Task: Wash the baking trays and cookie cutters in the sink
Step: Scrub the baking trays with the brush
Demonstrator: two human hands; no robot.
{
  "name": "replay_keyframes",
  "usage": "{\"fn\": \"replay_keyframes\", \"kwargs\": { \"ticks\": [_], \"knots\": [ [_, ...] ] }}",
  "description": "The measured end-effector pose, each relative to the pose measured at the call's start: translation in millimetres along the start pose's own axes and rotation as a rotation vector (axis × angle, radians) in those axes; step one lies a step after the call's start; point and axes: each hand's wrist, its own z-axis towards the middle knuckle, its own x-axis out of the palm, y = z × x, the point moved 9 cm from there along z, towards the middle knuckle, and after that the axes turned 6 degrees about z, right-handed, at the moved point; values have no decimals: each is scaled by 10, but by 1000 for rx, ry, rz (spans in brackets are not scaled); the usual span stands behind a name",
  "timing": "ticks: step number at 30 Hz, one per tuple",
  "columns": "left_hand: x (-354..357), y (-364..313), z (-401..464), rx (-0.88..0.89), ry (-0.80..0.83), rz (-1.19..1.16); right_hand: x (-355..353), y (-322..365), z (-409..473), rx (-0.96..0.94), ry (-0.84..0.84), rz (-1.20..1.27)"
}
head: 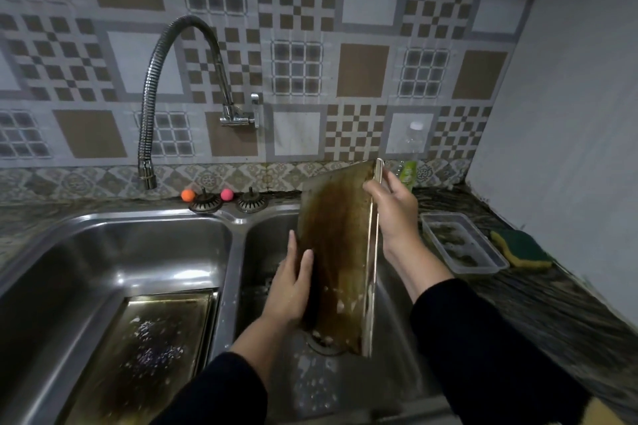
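Observation:
A brown-stained baking tray (340, 245) stands nearly upright on its short edge over the right sink basin (397, 355), its dirty face turned left. My right hand (393, 209) grips its upper right rim. My left hand (291, 283) presses against the tray's lower left face, with something dark under the fingers that I cannot identify. A second stained baking tray (152, 348) lies flat in the left sink basin (103, 252) with soap bubbles on it. No cookie cutters are visible.
A flexible metal faucet (152, 107) hangs over the left basin, no water running. Two sink strainers (228, 205) and two small balls sit behind the sink. On the right counter are a clear plastic container (464, 243), a green-yellow sponge (523, 248) and a dish-soap bottle (409, 172).

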Motion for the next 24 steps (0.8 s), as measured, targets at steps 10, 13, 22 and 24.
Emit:
{"fn": "replay_keyframes", "kwargs": {
  "ticks": [10, 13, 22, 24],
  "knots": [
    [-361, -23, 27, 124, -220, -249, -408, -137, -26, -90, -93, -898],
    [-549, -110, 58, 141, -375, -191, -605, -232, -20, -51, -146, -1032],
    [-439, -553, 161, 158, -431, -233, 102, -299, -610, -261, 166, -418],
    [-268, -662, 150, 212, -347, -227, 170, -145, -429, -277, 120, -363]
  ]
}}
